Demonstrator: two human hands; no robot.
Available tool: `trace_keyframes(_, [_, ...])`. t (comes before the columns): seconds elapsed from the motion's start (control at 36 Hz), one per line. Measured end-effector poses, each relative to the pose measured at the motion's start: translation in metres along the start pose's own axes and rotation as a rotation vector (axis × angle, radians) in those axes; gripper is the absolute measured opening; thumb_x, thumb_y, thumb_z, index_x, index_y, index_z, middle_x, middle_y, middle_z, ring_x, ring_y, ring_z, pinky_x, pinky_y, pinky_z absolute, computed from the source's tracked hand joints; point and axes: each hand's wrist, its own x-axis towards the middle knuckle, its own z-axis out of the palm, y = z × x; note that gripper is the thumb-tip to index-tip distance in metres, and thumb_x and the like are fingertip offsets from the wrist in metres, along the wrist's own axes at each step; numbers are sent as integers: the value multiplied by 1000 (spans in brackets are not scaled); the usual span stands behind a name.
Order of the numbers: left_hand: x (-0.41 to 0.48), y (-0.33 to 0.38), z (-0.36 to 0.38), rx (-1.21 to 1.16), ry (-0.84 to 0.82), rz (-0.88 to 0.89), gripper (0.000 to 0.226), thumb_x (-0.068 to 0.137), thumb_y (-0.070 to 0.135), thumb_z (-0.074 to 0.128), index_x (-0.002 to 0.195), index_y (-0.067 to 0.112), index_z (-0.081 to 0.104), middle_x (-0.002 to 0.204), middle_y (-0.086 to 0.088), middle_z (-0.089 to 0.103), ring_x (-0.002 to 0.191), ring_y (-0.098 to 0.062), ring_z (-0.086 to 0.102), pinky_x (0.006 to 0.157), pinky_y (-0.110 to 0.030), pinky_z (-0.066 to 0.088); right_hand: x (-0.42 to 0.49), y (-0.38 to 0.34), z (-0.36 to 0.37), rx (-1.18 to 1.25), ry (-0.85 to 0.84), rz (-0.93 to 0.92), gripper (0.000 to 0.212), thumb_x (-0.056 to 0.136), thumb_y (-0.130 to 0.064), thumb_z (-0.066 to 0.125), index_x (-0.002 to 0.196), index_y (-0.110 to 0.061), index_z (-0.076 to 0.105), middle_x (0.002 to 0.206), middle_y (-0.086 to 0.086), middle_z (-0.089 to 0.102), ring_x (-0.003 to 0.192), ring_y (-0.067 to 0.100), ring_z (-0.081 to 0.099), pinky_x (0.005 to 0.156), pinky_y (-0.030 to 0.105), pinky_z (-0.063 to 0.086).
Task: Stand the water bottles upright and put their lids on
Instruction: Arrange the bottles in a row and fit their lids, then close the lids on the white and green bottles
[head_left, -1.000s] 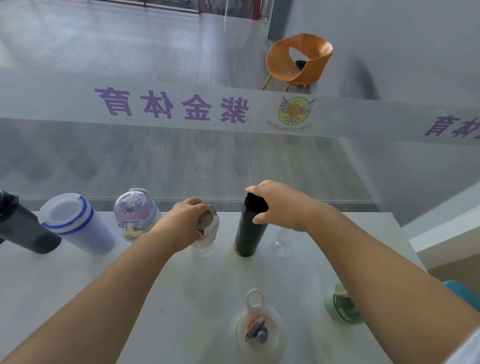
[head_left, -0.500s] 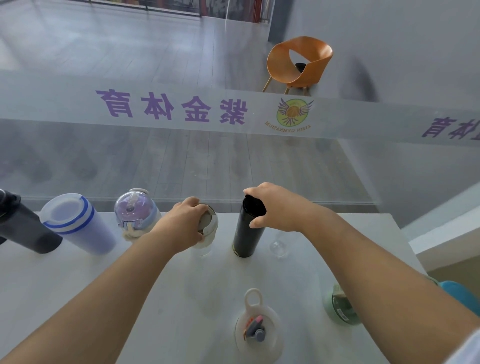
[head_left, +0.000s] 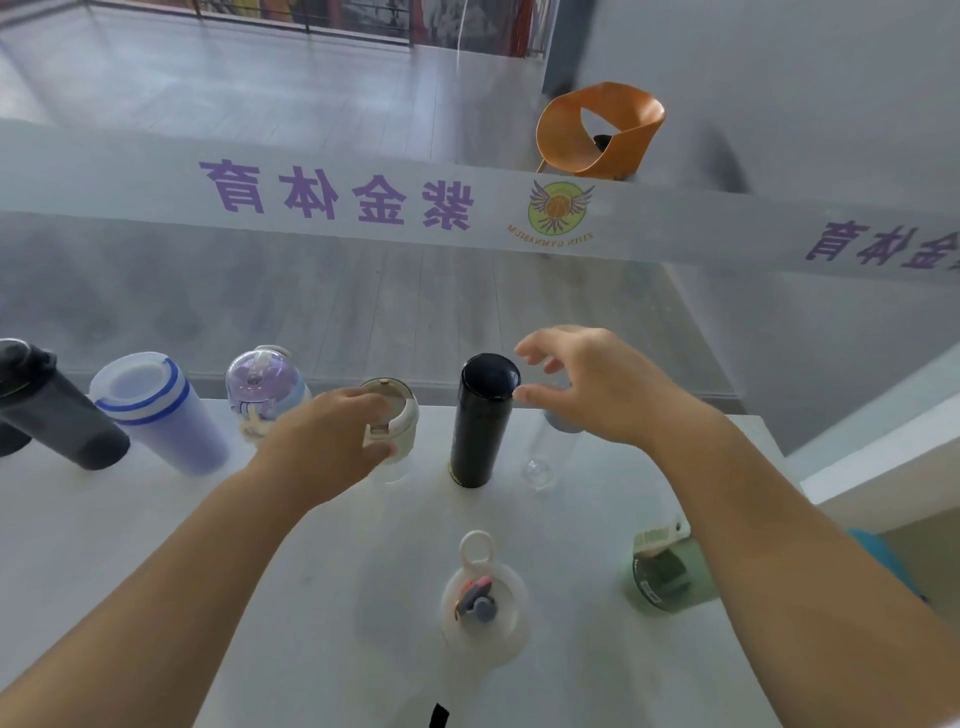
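Just beside the black bottle (head_left: 478, 426), right grip (head_left: 587, 384) hangs spread, empty; left grip (head_left: 332, 441) clasps white-lidded bottle (head_left: 404, 418).

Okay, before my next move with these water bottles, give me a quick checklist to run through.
1. The black bottle is upright with its lid on: ok.
2. The right hand is free, fingers spread, off the black bottle: ok.
3. The left hand has a firm hold on the white-lidded bottle: cannot tell.
4. The clear bottle beyond the right hand has its lid on: cannot tell, its top is hidden.
5. The green bottle is upright: cannot tell, the forearm partly covers it.
6. The ring-lidded bottle is upright and capped: ok.
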Motion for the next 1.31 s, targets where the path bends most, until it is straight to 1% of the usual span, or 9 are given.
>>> trace_keyframes(0.14, [-24, 14, 9, -35, -47, 49, 32, 80, 45, 67, 107, 29, 62, 98, 14, 62, 84, -13, 61, 73, -30, 51, -45, 7, 6, -66, -38, 59, 37, 89, -38, 61, 122, -22, 55, 116, -2, 63, 103, 18, 59, 87, 37, 51])
trace_keyframes(0.25, [-37, 29, 20, -74, -139, 83, 35, 80, 45, 66, 111, 30, 60, 93, 17, 57, 83, -9, 59, 78, -28, 52, -81, 10, 12, -75, -25, 141, 40, 88, -41, 61, 124, -25, 54, 119, -7, 62, 105, 14, 58, 88, 32, 49])
trace_keyframes(0.42, [-53, 53, 38, -113, -280, 156, 39, 81, 46, 65, 117, 33, 57, 112, 13, 60, 96, -10, 59, 86, -30, 51, -132, 10, 15, -45, 6, 264, 38, 88, -39, 62, 123, -26, 56, 116, -9, 61, 98, 8, 58, 82, 22, 45])
trace_keyframes(0.64, [-72, 86, 62, -163, -443, 154, 52, 81, 46, 64, 129, 33, 49, 135, 7, 45, 117, -18, 51, 102, -36, 44, -177, 27, 12, -91, 145, 335, 32, 85, -33, 67, 113, -19, 64, 111, -4, 66, 105, 16, 57, 91, 32, 47])
trace_keyframes(0.72, [-74, 96, 65, -164, -492, 117, 56, 79, 53, 64, 130, 33, 50, 136, 8, 45, 113, -18, 53, 101, -35, 44, -185, 42, 7, -161, 253, 311, 30, 82, -27, 71, 109, -15, 66, 108, 1, 66, 105, 25, 54, 88, 28, 39])
trace_keyframes(0.83, [-77, 107, 72, -83, -552, 47, 44, 84, 44, 63, 125, 31, 56, 131, 8, 47, 108, -19, 57, 97, -32, 47, -184, 66, 6, -238, 324, 296, 42, 77, -31, 75, 116, -17, 64, 118, 5, 60, 111, 30, 41, 95, 40, 38])
trace_keyframes(0.97, [-84, 111, 80, -136, -515, -179, 27, 92, 20, 51, 115, 26, 63, 115, 1, 44, 74, -21, 58, 51, -26, 53, -175, 86, 11, -211, 84, 304, 53, 84, -43, 64, 133, -27, 49, 138, -1, 42, 127, 24, 26, 106, 39, 25])
trace_keyframes(1.11, [-92, 114, 81, -226, -411, -355, 24, 90, 17, 53, 110, 20, 65, 112, -6, 47, 76, -32, 63, 49, -39, 59, -169, 99, 16, -219, 58, 217, 49, 85, -45, 61, 131, -30, 50, 137, -6, 44, 128, 21, 28, 105, 40, 23])
trace_keyframes(1.31, [-96, 136, 85, -259, -308, -391, 23, 89, 21, 57, 110, 23, 66, 110, -4, 52, 87, -29, 60, 63, -44, 61, -167, 118, 9, -203, -3, 99, 48, 83, -37, 66, 128, -26, 53, 128, -4, 50, 115, 23, 45, 90, 41, 47])
